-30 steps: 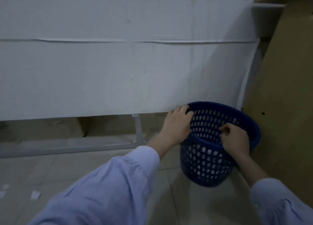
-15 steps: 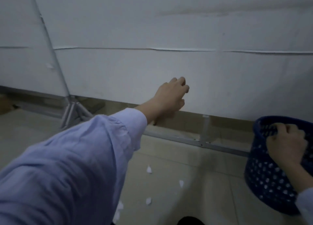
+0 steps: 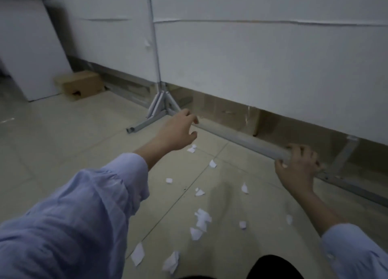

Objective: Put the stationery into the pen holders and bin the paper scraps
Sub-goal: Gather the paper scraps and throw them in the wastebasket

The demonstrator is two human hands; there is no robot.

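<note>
1. Left hand (image 3: 178, 132): extended over the floor (image 3: 63, 144), fingers loosely spread, holding nothing.
2. Right hand (image 3: 298, 167): fingers curled, no held item discernible; contact with the grey frame bar (image 3: 241, 139) cannot be told.
3. Paper scraps (image 3: 202, 220): scattered on the floor tiles between both arms.

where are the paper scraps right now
The paper scraps lie scattered on the floor tiles between the two arms, below the grey metal bar.
</note>
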